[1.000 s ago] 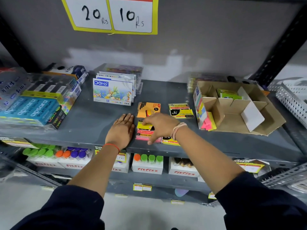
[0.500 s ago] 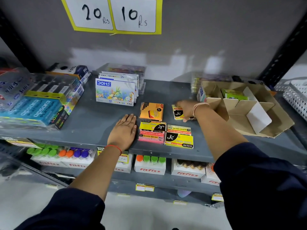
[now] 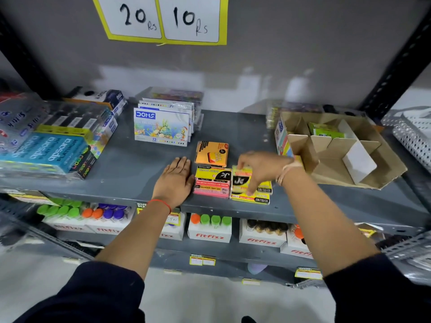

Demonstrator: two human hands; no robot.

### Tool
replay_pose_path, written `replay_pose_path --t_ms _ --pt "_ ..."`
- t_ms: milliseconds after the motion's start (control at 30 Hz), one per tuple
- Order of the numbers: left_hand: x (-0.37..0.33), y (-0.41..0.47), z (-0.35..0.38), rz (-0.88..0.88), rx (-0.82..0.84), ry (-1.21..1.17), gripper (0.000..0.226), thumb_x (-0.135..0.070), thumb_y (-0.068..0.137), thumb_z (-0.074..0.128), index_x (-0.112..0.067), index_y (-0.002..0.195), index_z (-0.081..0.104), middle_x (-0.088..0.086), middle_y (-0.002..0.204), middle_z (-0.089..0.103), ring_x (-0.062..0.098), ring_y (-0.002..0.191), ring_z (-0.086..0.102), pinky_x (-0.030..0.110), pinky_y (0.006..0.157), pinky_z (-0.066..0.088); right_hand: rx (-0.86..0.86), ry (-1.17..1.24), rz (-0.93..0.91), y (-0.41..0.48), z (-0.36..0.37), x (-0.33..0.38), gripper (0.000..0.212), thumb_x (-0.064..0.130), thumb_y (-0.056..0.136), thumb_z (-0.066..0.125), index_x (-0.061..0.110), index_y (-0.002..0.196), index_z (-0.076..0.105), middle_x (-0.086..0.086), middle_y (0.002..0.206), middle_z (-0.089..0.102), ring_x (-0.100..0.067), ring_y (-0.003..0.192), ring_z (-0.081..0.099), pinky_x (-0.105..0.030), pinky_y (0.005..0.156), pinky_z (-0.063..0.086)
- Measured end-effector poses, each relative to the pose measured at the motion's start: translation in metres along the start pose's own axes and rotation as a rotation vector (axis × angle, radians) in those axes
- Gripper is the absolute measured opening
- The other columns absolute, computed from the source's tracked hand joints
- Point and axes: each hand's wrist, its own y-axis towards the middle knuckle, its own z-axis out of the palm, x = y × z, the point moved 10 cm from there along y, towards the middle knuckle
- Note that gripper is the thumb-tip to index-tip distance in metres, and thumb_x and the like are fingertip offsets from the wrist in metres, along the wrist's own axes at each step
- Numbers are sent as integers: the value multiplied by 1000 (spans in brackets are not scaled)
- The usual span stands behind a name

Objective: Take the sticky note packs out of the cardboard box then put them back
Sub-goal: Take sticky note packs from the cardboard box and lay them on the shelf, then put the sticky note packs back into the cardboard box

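The open cardboard box (image 3: 377, 159) with dividers lies at the right of the grey shelf (image 3: 130, 173); a green pack (image 3: 326, 130) sits in a back compartment. Near the shelf's front edge lie an orange sticky note pack (image 3: 212, 154), a yellow-and-pink pack (image 3: 212, 181) and a yellow stack (image 3: 258, 197). My right hand (image 3: 261, 170) holds a yellow pack (image 3: 241, 177) over that stack, fingers pinched on it. My left hand (image 3: 175, 183) rests flat on the shelf, just left of the packs.
A DOMS crayon box (image 3: 161, 127) stands behind the packs. Stacked pencil boxes (image 3: 44, 152) fill the left side. A perforated white basket (image 3: 412, 136) sits far right. Bottle cartons (image 3: 210, 231) line the shelf below. Price signs (image 3: 163, 19) hang on the back wall.
My right hand took the yellow pack from beside the box and brought it left and nearer, onto the yellow stack. My left hand stayed flat on the shelf.
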Motion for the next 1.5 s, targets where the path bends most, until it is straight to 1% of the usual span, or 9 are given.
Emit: replay_pose_path --t_ms 67,200,533,700,833,1033,1167,1300,1500 --pt "-1 -1 2 -2 16 37 55 -30 97 26 -7 144 9 8 157 9 20 146 4 34 121 6 -1 22 -4 -3 18 0 71 23 62 83 13 122 46 -8 129 49 -23 105 49 -31 82 42" --pt "-5 -3 3 -20 26 73 55 -26 97 23 -4 143 4 12 157 5 23 146 0 34 121 4 -11 83 -10 -9 27 -5 81 22 61 84 16 128 40 -9 134 46 -25 120 45 -33 96 41" --pt "-14 -6 4 -23 33 74 53 -23 97 22 -5 143 2 11 157 2 23 146 -2 34 121 2 -208 81 42 -31 17 -14 72 25 61 79 16 123 44 -12 120 54 -26 110 48 -29 85 41" --pt "-14 -7 3 -21 1 -5 49 -19 97 24 -5 143 11 11 157 11 23 146 6 34 120 7 -410 113 111 -57 -11 -19 63 30 58 80 11 110 47 -11 97 59 -28 93 57 -28 69 40" --pt "-15 -7 2 -8 -44 -35 46 -16 97 26 -3 141 23 15 153 23 27 144 14 38 120 13 -537 307 164 -75 -30 -26 55 30 60 80 9 102 53 -3 88 58 -23 84 55 -32 72 45" --pt "-13 -8 2 -11 -61 -71 45 -16 97 28 -3 140 26 15 152 25 28 144 16 39 119 14 -767 510 300 -113 -72 -66 58 30 64 80 13 114 57 3 98 57 -13 92 52 -20 75 35" --pt "-13 -7 4 -14 -62 -55 45 -16 97 27 -5 141 24 13 153 24 26 144 15 38 120 13 -931 541 527 -138 -80 -128 55 33 66 78 6 110 60 -10 106 68 -26 102 61 -28 77 42" --pt "-12 -7 5 -11 -66 -47 45 -16 97 26 -6 141 23 11 154 24 24 145 15 37 121 13 -794 578 793 -133 -44 -191 62 38 66 73 4 114 53 -16 114 64 -34 107 58 -35 84 45" --pt "-10 -7 6 -18 -45 -33 46 -17 97 25 -7 141 21 10 154 22 23 145 13 36 121 12 -609 457 898 -103 -1 -210 53 44 67 67 9 106 61 -11 106 69 -31 116 53 -32 94 38"
